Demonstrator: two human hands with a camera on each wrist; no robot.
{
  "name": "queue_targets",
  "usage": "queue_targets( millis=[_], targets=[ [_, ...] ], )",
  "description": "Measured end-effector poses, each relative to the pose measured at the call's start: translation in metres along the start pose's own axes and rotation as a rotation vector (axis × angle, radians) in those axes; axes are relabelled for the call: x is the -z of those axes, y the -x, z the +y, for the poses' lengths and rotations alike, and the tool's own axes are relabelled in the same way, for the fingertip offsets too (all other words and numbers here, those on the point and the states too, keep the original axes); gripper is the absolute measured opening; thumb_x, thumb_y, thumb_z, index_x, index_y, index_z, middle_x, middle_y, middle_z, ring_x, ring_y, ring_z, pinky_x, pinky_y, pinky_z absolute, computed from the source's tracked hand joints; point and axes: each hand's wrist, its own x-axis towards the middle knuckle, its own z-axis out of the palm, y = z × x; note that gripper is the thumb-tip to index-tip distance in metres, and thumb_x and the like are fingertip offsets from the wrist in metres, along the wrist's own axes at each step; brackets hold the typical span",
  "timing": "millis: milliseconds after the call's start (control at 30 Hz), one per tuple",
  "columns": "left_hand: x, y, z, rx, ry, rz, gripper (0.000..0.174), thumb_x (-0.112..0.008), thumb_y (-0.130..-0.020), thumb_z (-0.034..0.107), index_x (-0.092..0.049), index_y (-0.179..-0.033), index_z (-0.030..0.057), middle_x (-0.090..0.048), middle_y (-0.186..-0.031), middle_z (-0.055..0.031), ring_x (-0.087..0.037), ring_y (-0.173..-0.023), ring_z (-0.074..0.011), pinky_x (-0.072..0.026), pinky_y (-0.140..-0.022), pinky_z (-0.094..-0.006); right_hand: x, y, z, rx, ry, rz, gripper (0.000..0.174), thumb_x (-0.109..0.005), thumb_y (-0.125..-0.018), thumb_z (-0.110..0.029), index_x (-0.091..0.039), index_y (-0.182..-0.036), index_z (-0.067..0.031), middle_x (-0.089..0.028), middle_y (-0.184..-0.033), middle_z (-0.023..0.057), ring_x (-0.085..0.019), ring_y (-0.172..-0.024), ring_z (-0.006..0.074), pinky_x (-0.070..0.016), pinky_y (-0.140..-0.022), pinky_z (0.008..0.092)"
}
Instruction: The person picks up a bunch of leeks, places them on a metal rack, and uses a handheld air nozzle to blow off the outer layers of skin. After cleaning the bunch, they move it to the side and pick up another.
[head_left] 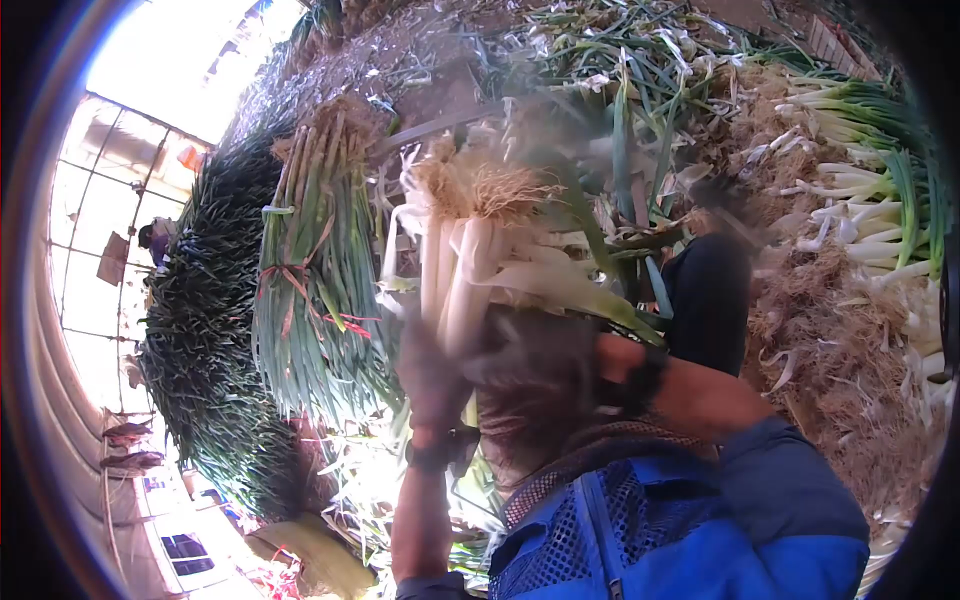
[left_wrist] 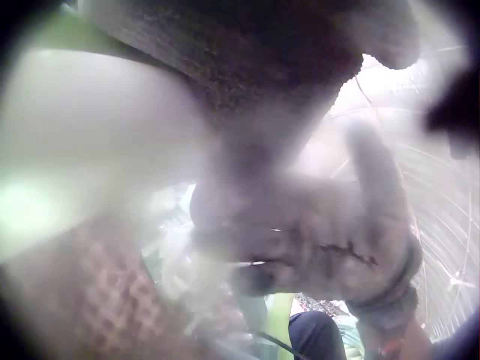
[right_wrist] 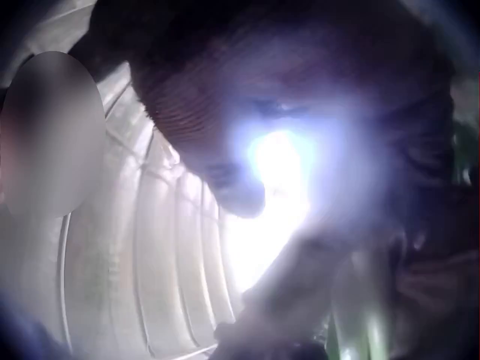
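Note:
A bunch of leeks (head_left: 462, 262) stands roots-up in front of the person in the head view, its white stalks side by side. The gloved left hand (head_left: 432, 378) grips the stalks below the roots. Beside it, the gloved right hand (head_left: 535, 350) is blurred close to the stalks, and its finger shape is unclear there. In the left wrist view the right hand (left_wrist: 322, 240) shows a raised thumb, with its other fingers blurred. Dark glove fabric fills much of the right wrist view, above pale stalks (right_wrist: 360, 315).
A tied leek bundle (head_left: 318, 250) lies to the left, beside a large pile of dark green leaves (head_left: 215, 330). Loose leaves (head_left: 640, 70) cover the ground ahead. More leeks (head_left: 880, 215) with tangled roots (head_left: 820, 330) lie along the right. The person's dark-clothed knee (head_left: 708, 295) is close by.

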Motion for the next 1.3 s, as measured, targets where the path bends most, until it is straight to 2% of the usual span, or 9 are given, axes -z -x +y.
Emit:
queue_targets(
  millis=[200, 400, 500, 567, 733, 1067, 1133, 1200, 1300],
  targets=[
    [0.001, -0.013, 0.003, 0.058, -0.143, -0.101, 0.102, -0.095, -0.062, 0.026, -0.045, -0.147, 0.0030, -0.066, -0.129, -0.0241, -0.065, -0.117, -0.0417, -0.0519, -0.102, -0.0468, 0.083, 0.016, -0.024, -0.010, 0.334, 0.413, 0.062, -0.087, -0.075, -0.036, -0.065, -0.120, 0.0005, -0.071, -0.111, 0.0230, -0.072, -0.100, 0.0382, -0.0558, -0.090, 0.0476],
    [-0.002, -0.017, 0.016, 0.120, -0.152, -0.110, 0.111, -0.095, -0.062, 0.030, -0.039, -0.152, -0.0018, -0.061, -0.134, -0.0262, -0.061, -0.122, -0.0441, -0.0483, -0.107, -0.0482, 0.025, -0.052, 0.054, -0.203, 0.507, 0.301, 0.040, -0.075, -0.081, -0.023, -0.067, -0.115, -0.0025, -0.071, -0.111, 0.0212, -0.071, -0.096, 0.0395, -0.0555, -0.087, 0.0502],
    [0.004, -0.016, 0.015, 0.131, -0.086, -0.098, 0.115, -0.094, -0.062, 0.032, -0.035, -0.154, -0.0037, -0.061, -0.135, -0.0271, -0.061, -0.124, -0.0443, -0.0478, -0.108, -0.0478, 0.053, -0.085, 0.067, -0.331, 0.704, 0.175, 0.053, -0.066, -0.090, -0.031, -0.061, -0.136, -0.0056, -0.070, -0.121, 0.0231, -0.071, -0.103, 0.0401, -0.0552, -0.097, 0.0473],
    [0.004, -0.014, 0.008, 0.139, -0.082, -0.088, 0.116, -0.094, -0.063, 0.034, -0.034, -0.155, -0.0039, -0.060, -0.136, -0.0275, -0.060, -0.125, -0.0444, -0.0477, -0.108, -0.0474, 0.130, -0.089, 0.085, -0.050, 0.905, 0.250, 0.046, -0.066, -0.090, -0.035, -0.066, -0.125, -0.0061, -0.072, -0.114, 0.0208, -0.072, -0.099, 0.0385, -0.0559, -0.092, 0.0466],
    [0.011, -0.015, -0.011, 0.244, -0.049, -0.050, 0.117, -0.095, -0.063, 0.031, -0.033, -0.156, -0.0029, -0.059, -0.138, -0.0282, -0.060, -0.127, -0.0432, -0.0482, -0.109, -0.0460, 0.358, -0.108, 0.055, -0.411, 0.669, 0.925, 0.048, -0.063, -0.093, -0.049, -0.079, -0.095, -0.0047, -0.076, -0.090, 0.0230, -0.077, -0.085, 0.0314, -0.0593, -0.077, 0.0434],
    [0.017, -0.025, -0.022, 0.212, 0.198, -0.145, 0.107, -0.094, -0.064, 0.013, -0.035, -0.152, -0.0015, -0.067, -0.125, -0.0204, -0.070, -0.107, -0.0316, -0.0560, -0.095, -0.0371, 0.090, -0.106, 0.071, -0.132, 0.903, -0.213, 0.056, -0.065, -0.092, -0.057, -0.080, -0.094, -0.0028, -0.077, -0.097, 0.0213, -0.076, -0.092, 0.0351, -0.0588, -0.088, 0.0450],
    [0.009, -0.024, -0.041, 0.151, 0.178, -0.148, 0.105, -0.094, -0.063, 0.011, -0.037, -0.151, -0.0011, -0.068, -0.121, -0.0187, -0.070, -0.105, -0.0313, -0.0569, -0.093, -0.0384, 0.042, -0.121, 0.071, -0.242, 0.796, -0.301, 0.054, -0.062, -0.097, -0.052, -0.077, -0.106, -0.0010, -0.074, -0.116, 0.0198, -0.070, -0.111, 0.0330, -0.0528, -0.102, 0.0450],
    [0.007, -0.024, -0.048, 0.126, 0.217, -0.176, 0.103, -0.093, -0.063, 0.008, -0.038, -0.149, -0.0008, -0.068, -0.117, -0.0169, -0.069, -0.103, -0.0304, -0.0577, -0.090, -0.0389, 0.002, -0.126, 0.110, 0.035, 0.364, 0.036, 0.048, -0.061, -0.100, -0.046, -0.072, -0.118, -0.0029, -0.068, -0.127, 0.0193, -0.063, -0.121, 0.0313, -0.0471, -0.109, 0.0451],
    [0.009, -0.023, -0.044, 0.084, 0.265, -0.197, 0.100, -0.091, -0.062, 0.005, -0.039, -0.148, -0.0003, -0.066, -0.115, -0.0147, -0.068, -0.102, -0.0279, -0.0584, -0.087, -0.0387, 0.077, -0.138, 0.102, -0.035, 0.800, 0.061, 0.037, -0.057, -0.101, -0.041, -0.075, -0.103, -0.0080, -0.070, -0.103, 0.0144, -0.064, -0.095, 0.0291, -0.0505, -0.089, 0.0435]
  ],
)
